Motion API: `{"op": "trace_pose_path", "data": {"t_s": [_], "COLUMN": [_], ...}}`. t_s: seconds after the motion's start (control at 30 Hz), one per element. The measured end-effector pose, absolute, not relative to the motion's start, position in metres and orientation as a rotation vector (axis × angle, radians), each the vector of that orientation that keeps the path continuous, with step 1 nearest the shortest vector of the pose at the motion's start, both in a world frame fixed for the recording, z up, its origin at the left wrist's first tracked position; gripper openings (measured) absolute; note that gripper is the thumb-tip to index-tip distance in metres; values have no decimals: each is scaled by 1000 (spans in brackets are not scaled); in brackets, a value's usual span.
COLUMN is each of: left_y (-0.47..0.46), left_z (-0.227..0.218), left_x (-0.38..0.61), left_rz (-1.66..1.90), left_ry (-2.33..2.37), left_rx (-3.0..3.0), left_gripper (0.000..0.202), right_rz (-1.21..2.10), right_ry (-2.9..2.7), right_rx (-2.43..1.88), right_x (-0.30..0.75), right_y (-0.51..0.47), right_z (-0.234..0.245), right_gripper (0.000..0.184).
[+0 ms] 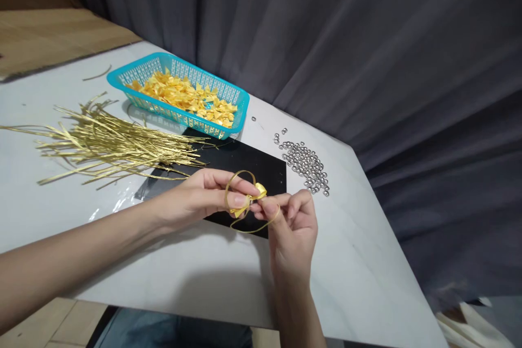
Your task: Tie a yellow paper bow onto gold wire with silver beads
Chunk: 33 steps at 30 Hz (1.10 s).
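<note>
Between the thumb and fingers of my left hand (214, 191) is a small yellow ribbon bow (261, 190). A thin gold cord (240, 231) loops above and below the bow. My right hand (291, 217) pinches the cord close to the bow, its thumb and index finger pressed together. Both hands are held over a black sheet (256, 166) on the table. The middle of the bow is partly covered by my fingertips, so I cannot tell how the cord passes there.
A blue plastic basket (244, 106) of yellow bows stands at the back. Left of the sheet lies a bundle of gold cords (122, 141). Several silver beads (305, 163) are scattered to the right on the white table (359, 261). A grey curtain (326, 38) hangs behind.
</note>
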<state>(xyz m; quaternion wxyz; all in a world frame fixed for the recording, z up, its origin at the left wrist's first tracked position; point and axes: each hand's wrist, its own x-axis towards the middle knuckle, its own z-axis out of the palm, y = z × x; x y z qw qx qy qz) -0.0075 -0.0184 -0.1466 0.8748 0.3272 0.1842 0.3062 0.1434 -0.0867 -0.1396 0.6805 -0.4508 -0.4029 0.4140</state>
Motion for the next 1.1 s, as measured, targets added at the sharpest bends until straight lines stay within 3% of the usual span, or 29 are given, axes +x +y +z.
{"op": "trace_pose_path", "data": {"t_s": [1.1], "left_y": [-18], "left_z": [-150], "left_x": [-8], "left_rz": [589], "left_ry": [311], "left_rx": [687], "left_gripper": [17], "right_rz": [1013], "right_ry": [-878], "right_rx": [-897], "right_x": [140], "right_y": [-87], "right_z": [-142], "right_gripper": [35]}}
